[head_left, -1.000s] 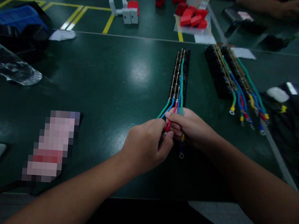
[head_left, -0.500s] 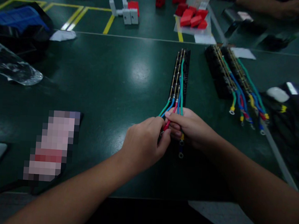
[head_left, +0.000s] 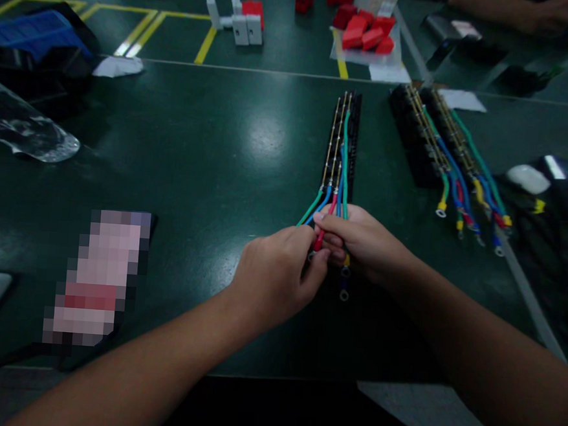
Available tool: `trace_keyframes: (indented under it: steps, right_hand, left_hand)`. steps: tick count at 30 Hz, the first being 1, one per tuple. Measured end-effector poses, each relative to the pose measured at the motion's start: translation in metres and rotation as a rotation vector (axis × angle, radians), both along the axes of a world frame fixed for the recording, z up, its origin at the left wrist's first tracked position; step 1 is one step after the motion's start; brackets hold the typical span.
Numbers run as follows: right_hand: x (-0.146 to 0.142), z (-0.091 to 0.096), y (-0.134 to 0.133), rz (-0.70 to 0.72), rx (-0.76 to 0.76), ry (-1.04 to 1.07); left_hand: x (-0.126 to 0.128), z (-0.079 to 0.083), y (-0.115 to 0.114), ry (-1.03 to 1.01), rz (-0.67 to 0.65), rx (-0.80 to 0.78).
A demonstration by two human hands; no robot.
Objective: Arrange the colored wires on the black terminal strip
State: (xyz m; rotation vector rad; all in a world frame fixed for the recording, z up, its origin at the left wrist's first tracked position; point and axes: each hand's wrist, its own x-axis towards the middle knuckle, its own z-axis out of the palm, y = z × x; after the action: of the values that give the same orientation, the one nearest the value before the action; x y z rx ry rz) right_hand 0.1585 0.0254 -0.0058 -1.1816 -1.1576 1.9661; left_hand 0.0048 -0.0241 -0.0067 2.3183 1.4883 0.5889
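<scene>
A long black terminal strip (head_left: 334, 142) with brass bars lies in front of me, its green, blue and red wires running toward my hands. My right hand (head_left: 360, 238) is closed, its thumb and fingers pinching the red wire (head_left: 331, 210). Below that hand, ring terminals (head_left: 345, 270) of other wires stick out. My left hand (head_left: 275, 271) is closed around the red wire's lower end, where a red sleeve (head_left: 317, 244) shows between the fingers. A green wire (head_left: 310, 207) and a blue one pass behind the left hand, where their ends are hidden.
Two similar wired strips (head_left: 418, 138) lie to the right. Red blocks (head_left: 369, 34) on a plastic bag and grey blocks (head_left: 248, 30) stand at the back. At left are a blue-and-black bin (head_left: 38, 33), clear plastic wrap (head_left: 32, 124) and a blurred-out device (head_left: 99, 271). Another person's hand (head_left: 560, 17) shows top right.
My left hand has shifted slightly to the right and down, with the red wire's end moving along. The right hand has hardly moved.
</scene>
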Motion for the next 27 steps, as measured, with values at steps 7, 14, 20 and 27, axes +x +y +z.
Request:
trace_keyframes:
  steps: [7,14,20,27]
  right_hand:
    - [-0.0002,0.0003,-0.0002,-0.002,0.006,-0.018]
    - [-0.0008,0.0010,-0.0006,-0.014,0.021,-0.032]
    - [-0.0006,0.0007,0.0005,-0.007,0.017,-0.030]
    - [-0.0007,0.0024,0.0001,-0.004,0.014,-0.030]
  left_hand:
    - [0.0011,0.0007,-0.0015,0.044,-0.009,0.020]
    - [0.0011,0.0001,-0.0014,0.060,-0.045,0.027]
    - [0.0012,-0.0009,-0.0019,0.061,-0.050,0.027]
    - [0.0014,-0.0005,-0.0022,0.057,-0.057,0.034]
